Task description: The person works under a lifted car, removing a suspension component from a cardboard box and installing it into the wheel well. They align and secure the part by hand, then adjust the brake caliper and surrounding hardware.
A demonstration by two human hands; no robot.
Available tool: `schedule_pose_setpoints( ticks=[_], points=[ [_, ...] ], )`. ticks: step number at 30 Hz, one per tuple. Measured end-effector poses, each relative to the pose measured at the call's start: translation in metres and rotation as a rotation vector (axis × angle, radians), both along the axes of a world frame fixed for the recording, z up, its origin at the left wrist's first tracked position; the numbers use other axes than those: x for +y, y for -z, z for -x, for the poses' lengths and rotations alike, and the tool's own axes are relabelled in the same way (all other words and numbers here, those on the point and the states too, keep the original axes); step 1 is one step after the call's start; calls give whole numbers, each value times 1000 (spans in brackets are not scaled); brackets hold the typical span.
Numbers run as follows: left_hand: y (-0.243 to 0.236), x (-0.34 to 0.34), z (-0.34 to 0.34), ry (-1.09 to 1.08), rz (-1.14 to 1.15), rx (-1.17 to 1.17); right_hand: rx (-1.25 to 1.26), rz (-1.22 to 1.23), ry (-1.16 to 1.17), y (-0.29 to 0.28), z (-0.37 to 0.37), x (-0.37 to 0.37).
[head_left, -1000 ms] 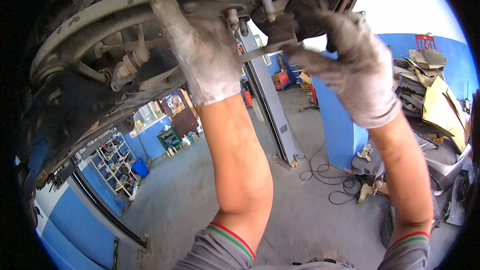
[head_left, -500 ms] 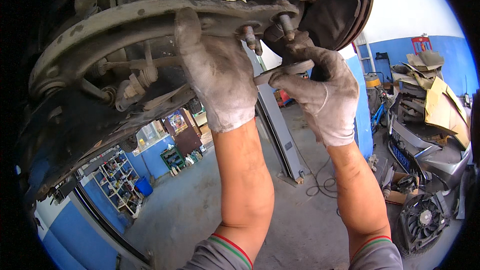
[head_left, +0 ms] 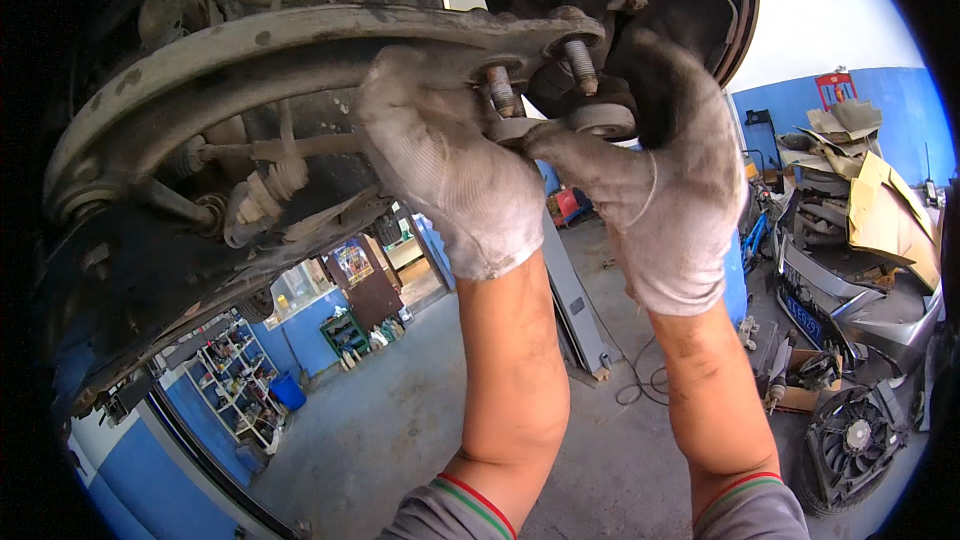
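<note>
metal piece (head_left: 605, 122), dull grey with a rounded end, sat just below 2 threaded bolts hanging from the suspension arm (head_left: 300, 35). my right hand (head_left: 670, 175) was closed on it, thumb across its front and fingers round behind; that hold probably left the rounded end free beneath the right bolt (head_left: 580, 67). blur and shadow hid my right fingertips, so i could not tell how hard they pressed. my left hand (head_left: 455, 170) was raised under the suspension arm, by the metal piece's left end, which it seemed to touch just below the left bolt (head_left: 501, 90). its fingers were half hidden, and i could not tell whether they pinched the metal or merely steadied it. having a hand at either side likely helped stop the piece tipping. grimy knitted gloves (head_left: 690, 265) covered my 2 hands, presumably against the dirty steel. the vehicle's underside (head_left: 150, 230) hung overhead, perhaps so that i could reach it from below, and the brake disc (head_left: 747, 15) stood above my right hand.
</note>
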State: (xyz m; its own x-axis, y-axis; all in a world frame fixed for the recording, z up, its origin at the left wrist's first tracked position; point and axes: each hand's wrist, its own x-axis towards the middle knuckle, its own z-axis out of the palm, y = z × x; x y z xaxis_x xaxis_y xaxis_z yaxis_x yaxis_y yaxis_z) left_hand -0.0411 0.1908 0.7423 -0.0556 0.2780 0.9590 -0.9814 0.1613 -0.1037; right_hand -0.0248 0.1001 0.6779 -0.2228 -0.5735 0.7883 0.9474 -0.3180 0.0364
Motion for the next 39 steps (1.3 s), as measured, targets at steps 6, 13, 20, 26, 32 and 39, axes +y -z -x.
schedule_pose_setpoints(
  ticks=[6, 13, 20, 26, 32, 39],
  points=[
    [0, -15, 12, 104, 120, 47, 244, 321, 541, -16, 32, -43],
    [4, -12, 12, 82, 64, 16, 340, 518, 809, -34, 48, -59],
    [9, -6, 14, 116, 5, 41, 453, 499, 654, -32, 46, -54],
    [7, -4, 13, 175, -69, 64, 107, 425, 832, -31, 41, -47],
    [2, 12, 13, 27, -249, 62, 57, 410, 967, -35, 39, -48],
    [9, 15, 11, 213, -292, 25, 19, 372, 850, -38, 41, -43]
  ],
)
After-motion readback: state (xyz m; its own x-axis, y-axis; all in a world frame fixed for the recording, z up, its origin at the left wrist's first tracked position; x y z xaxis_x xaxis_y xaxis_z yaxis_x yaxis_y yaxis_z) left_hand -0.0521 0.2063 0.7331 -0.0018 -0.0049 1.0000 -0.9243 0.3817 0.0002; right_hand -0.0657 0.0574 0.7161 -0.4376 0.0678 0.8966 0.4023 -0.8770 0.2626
